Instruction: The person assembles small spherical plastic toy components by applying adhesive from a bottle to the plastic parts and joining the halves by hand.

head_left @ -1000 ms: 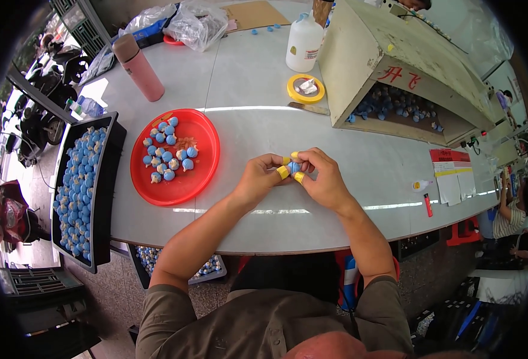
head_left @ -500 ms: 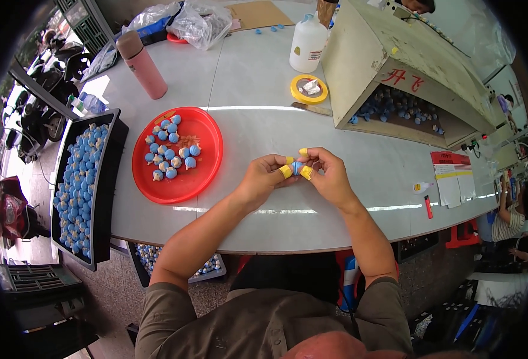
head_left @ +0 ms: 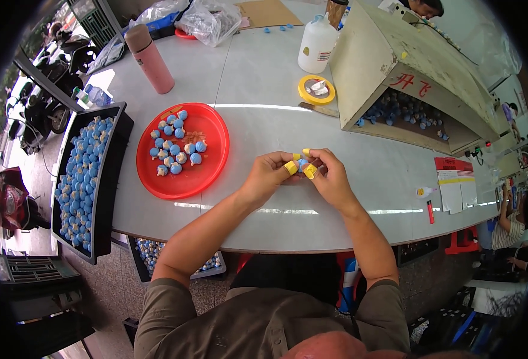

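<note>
Over the table's near middle, both hands pinch one small blue ball-like piece between them. My left hand grips it from the left, fingers closed. From the other side my right hand has its thumb and index finger on the piece. Yellow tape wraps several fingertips, and the fingers cover most of the piece. To the left of my hands lies a round red plate. Several small blue balls with cream-coloured parts rest in it.
A black crate full of similar balls stands at the left. Behind are a pink flask, a white bottle, yellow tape and a knife. A beige box holding blue pieces sits far right; a person is beyond it.
The whole view has shifted slightly. Both hands keep hold of the blue piece at nearly the same spot, with the fingers moved a little around it.
</note>
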Tool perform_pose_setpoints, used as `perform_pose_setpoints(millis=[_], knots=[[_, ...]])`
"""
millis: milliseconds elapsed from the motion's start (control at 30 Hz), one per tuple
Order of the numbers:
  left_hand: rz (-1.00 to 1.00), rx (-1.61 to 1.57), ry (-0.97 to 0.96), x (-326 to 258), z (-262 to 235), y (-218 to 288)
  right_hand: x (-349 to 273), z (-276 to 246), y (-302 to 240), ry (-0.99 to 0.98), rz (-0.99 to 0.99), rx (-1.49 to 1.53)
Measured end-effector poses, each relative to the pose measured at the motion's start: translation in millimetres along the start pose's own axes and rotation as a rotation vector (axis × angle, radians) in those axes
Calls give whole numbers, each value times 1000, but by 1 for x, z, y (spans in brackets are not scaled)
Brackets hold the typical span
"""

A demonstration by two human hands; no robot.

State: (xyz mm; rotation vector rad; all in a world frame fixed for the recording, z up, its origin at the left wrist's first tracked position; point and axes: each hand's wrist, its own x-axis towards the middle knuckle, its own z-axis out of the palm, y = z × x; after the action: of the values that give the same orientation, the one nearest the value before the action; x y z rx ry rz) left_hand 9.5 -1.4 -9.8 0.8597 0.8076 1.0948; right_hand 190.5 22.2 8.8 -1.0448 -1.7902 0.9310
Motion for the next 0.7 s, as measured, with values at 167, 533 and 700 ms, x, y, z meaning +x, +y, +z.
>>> perform_pose_setpoints(millis=[167,533,700], knots=[[-190,-44,110,-3,10,10,-6,9,17,-56,208,238],[-155,-51,89,-4,7,-1,-10,22,12,7,275,331],[-72,69,106,-4,13,-9,-15,29,20,66,194,163]])
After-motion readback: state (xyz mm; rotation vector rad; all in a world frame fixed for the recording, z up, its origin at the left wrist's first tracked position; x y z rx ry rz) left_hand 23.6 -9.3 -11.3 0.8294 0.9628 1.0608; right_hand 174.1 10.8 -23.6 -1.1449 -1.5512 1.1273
